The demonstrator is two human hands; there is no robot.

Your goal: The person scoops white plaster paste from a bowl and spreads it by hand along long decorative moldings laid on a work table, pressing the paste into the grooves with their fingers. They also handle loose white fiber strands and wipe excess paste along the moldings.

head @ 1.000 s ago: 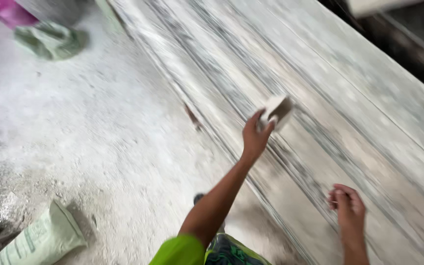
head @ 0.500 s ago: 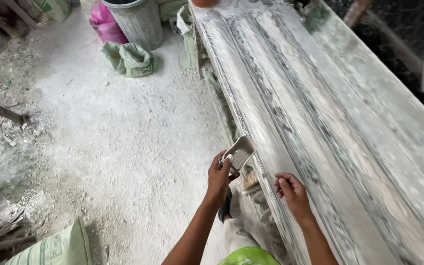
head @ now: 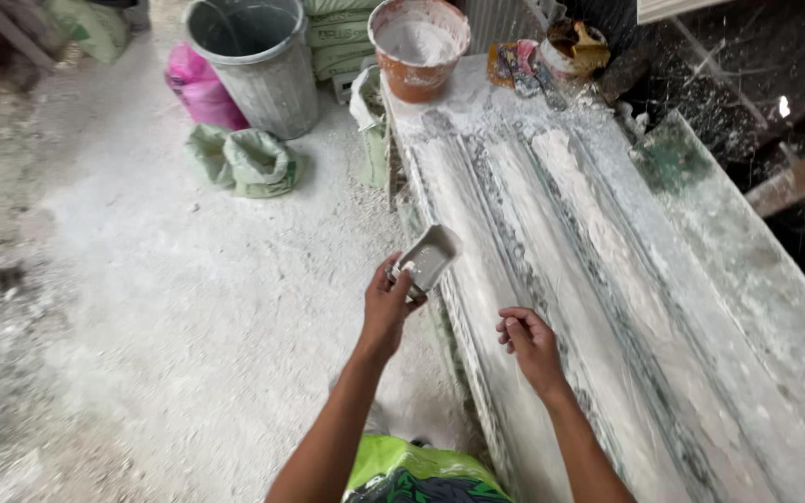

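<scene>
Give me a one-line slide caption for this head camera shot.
Left hand holds a small grey tray beside a plaster-coated moulded bench; right hand rests on it.

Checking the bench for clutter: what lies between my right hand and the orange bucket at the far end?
In the head view, only plaster-coated moulding lies between the right hand and the orange bucket; nothing loose shows.

I see a long bench (head: 701, 307) coated in matt, chalky white plaster, rough and streaked, with dull green showing through in the grooves. My left hand (head: 388, 303) grips a small flat grey metal scraper (head: 428, 258), smeared and dull. At the bench's far end stands a round orange plastic bucket (head: 418, 51), crusted with white powder. On the dusty, gritty concrete floor (head: 188, 307) are a grey matt plastic bin (head: 253, 65), crumpled green woven sacks (head: 239, 160) and a glossy pink plastic bag (head: 199, 90).
</scene>
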